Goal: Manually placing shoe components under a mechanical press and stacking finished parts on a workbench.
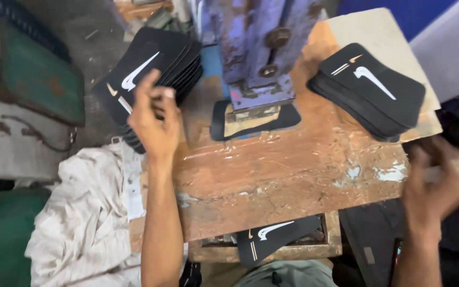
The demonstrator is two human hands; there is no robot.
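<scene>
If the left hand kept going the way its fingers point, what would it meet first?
Most likely the left stack of black pieces: the left hand points up and away, apparently already overlapping it, though depth is unclear.

Right hand (435,183) motion-blurred, grip unreadable; black piece (253,118) partly hidden under blue press (258,50); left stack (147,79) partly behind left hand (155,119).

Likely workshop: press (256,53), worn workbench (293,170)
</scene>
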